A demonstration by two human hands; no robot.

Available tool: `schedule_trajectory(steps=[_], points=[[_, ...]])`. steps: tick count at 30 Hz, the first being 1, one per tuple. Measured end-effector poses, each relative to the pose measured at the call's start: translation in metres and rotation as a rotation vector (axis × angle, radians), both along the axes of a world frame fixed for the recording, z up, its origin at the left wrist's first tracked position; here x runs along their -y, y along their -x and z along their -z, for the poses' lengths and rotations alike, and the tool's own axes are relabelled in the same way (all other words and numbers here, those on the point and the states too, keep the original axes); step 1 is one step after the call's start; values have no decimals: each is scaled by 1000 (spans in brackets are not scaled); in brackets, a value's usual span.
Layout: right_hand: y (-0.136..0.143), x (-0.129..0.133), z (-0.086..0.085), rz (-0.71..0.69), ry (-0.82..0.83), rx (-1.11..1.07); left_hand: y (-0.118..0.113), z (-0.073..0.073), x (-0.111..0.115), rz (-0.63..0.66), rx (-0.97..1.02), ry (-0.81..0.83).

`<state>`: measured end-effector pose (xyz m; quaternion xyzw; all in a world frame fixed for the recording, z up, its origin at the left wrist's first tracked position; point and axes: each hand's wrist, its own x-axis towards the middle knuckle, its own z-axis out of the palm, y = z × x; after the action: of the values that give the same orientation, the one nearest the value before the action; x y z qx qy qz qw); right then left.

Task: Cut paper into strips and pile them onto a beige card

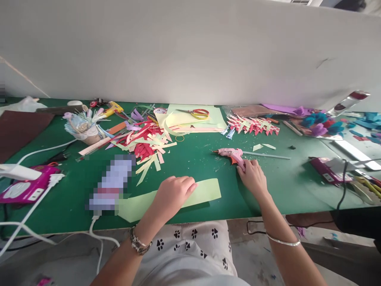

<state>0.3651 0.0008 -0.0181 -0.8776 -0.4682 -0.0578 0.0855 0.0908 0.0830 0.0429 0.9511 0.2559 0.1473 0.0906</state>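
Right fingers (252, 164) on glue gun (230, 152), paper strips (145, 145) leftward, scissors (200, 114) beyond

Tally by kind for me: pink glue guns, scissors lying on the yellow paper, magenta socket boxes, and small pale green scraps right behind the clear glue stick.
Pink glue gun: 1
Scissors: 1
Magenta socket boxes: 2
Pale green scraps: 2
Total: 6
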Motion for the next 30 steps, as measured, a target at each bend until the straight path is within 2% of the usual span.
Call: schedule_trajectory(steps=[3, 9, 14, 19, 22, 25, 27, 28, 30], points=[[-12, -4, -2, -53, 28, -23, 3, -1, 2, -7, 4, -15], [-34, -1, -5, -153, -136, -41, 6, 3, 3, -1, 0, 4], [-72, -9, -8, -268, -219, -30, 4, 3, 2, 10, -9, 11], [-114, -30, -4, -266, -157, -136, 2, 1, 5, 25, -18, 16], [-127, -42, -3, -233, -138, -159, 1, -1, 5, 40, -25, 16], [-114, -47, -13, -151, -162, -135, 1, -4, 3, 38, -30, 7], [-85, -43, -27, -123, -217, -133, 1, -6, 0, 35, -25, 1], [-64, -39, -37, -161, -293, -189, 1, -7, -1, 37, -21, -1], [-16, -27, -57, -450, -300, -440, 0, -9, -3, 46, -15, -10]])
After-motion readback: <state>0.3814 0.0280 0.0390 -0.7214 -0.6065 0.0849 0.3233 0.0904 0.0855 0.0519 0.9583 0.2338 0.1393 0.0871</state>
